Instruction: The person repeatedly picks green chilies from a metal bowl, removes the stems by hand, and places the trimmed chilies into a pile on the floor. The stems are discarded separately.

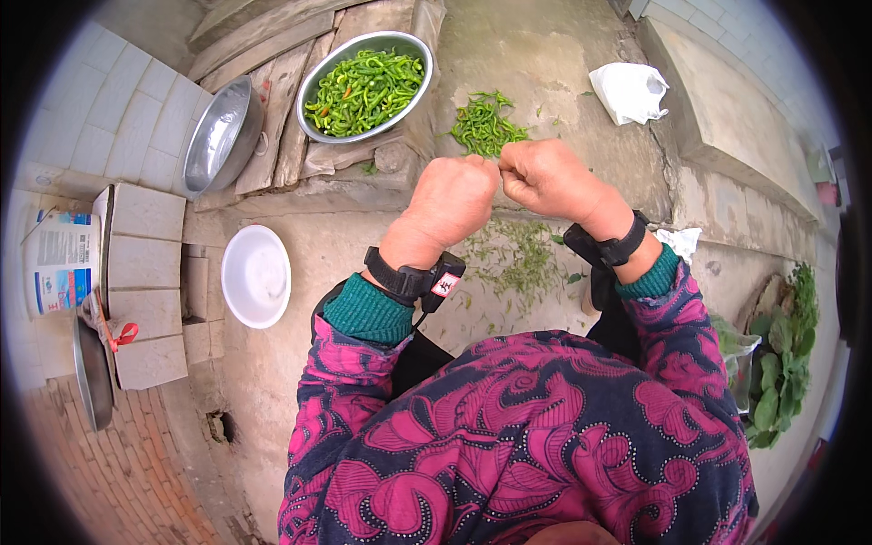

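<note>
My left hand (455, 194) and my right hand (553, 178) meet at the fingertips in front of me, both with fingers curled in. Whatever may be pinched between them is hidden by the knuckles. Just beyond them, a loose pile of green chili peppers (487, 124) lies on the concrete ledge. To its left, a large metal basin (381, 41) is heaped with green chili peppers (368, 92), a few of them orange-red. Below my hands, small green stems and scraps (521, 262) are strewn over the floor.
At left are a white plastic basin (256, 276), a tilted metal basin (216, 139) and a white bucket (63, 255) beside a tiled block (146, 272). A white plastic bag (627, 92) sits on the ledge (579, 48). Leafy greens (776, 361) lie at far right.
</note>
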A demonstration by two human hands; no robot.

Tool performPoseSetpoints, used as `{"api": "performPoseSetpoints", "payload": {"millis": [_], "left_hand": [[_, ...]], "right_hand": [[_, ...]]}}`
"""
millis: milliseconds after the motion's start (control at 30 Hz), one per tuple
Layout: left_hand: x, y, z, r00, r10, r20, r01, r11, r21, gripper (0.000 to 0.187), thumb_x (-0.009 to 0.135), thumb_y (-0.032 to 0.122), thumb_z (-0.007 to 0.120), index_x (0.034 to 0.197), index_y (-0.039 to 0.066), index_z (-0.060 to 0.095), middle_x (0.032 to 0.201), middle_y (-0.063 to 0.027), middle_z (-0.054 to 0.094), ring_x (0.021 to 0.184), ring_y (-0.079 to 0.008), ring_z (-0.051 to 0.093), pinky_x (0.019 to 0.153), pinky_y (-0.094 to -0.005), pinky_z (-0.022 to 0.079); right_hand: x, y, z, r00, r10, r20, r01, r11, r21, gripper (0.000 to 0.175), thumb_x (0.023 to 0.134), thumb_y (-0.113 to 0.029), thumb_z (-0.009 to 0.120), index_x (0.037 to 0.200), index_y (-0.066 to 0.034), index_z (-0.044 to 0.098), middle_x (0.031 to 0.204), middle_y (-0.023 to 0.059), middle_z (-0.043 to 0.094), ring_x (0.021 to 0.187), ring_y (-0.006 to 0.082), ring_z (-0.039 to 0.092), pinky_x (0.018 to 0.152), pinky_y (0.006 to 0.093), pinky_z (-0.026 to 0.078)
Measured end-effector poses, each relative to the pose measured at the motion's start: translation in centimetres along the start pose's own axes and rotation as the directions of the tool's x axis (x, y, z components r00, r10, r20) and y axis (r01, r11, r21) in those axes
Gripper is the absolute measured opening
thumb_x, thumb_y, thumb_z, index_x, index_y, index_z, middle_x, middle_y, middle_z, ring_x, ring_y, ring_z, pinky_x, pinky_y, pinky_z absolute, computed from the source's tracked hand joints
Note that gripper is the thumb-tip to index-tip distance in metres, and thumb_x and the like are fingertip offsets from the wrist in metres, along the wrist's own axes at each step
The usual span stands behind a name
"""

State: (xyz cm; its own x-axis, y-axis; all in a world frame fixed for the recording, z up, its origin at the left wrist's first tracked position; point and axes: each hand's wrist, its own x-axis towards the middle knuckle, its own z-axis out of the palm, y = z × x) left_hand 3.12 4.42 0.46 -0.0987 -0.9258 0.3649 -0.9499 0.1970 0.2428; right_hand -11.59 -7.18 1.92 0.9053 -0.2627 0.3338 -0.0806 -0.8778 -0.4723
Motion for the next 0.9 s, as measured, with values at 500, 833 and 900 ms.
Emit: {"api": "performPoseSetpoints", "payload": {"millis": [500, 833, 900], "left_hand": [[-0.1, -0.1, -1.5, 0.989, 0.088, -0.12, -0.107, 0.981, -0.164, 0.007, 0.074, 0.003, 0.061, 0.079, 0.004, 0.056, 0.07, -0.0123, 0.056, 0.064, -0.0338, 0.058, 0.054, -0.0418, 0.046], [0.3, -0.3, -2.0, 0.959, 0.043, -0.28, -0.128, 0.947, -0.295, 0.021, 0.077, 0.002, 0.068, 0.096, 0.005, 0.061, 0.07, -0.0104, 0.053, 0.064, -0.0297, 0.057, 0.054, -0.0368, 0.044], [0.3, -0.4, -1.9, 0.963, 0.038, -0.266, -0.115, 0.953, -0.281, 0.02, 0.077, 0.002, 0.068, 0.095, 0.005, 0.061, 0.07, -0.0104, 0.053, 0.064, -0.0299, 0.057, 0.054, -0.037, 0.044]], "right_hand": [[-0.4, 0.8, 0.3, 0.974, 0.215, 0.076, -0.215, 0.753, 0.622, 0.005, 0.075, -0.004, 0.057, 0.071, -0.0042, 0.054, 0.061, 0.0, 0.051, 0.056, 0.01, 0.053, 0.048, 0.027, 0.043], [-0.6, 0.6, -1.4, 0.955, 0.236, 0.181, -0.283, 0.536, 0.795, 0.009, 0.082, -0.005, 0.053, 0.075, -0.002, 0.057, 0.062, -0.0011, 0.054, 0.052, 0.0069, 0.052, 0.05, 0.0218, 0.043], [-0.7, 0.7, -1.3, 0.966, 0.211, 0.151, -0.254, 0.648, 0.718, 0.01, 0.083, -0.006, 0.054, 0.075, -0.0015, 0.058, 0.061, -0.0012, 0.053, 0.053, 0.0069, 0.051, 0.05, 0.0232, 0.043]]}}
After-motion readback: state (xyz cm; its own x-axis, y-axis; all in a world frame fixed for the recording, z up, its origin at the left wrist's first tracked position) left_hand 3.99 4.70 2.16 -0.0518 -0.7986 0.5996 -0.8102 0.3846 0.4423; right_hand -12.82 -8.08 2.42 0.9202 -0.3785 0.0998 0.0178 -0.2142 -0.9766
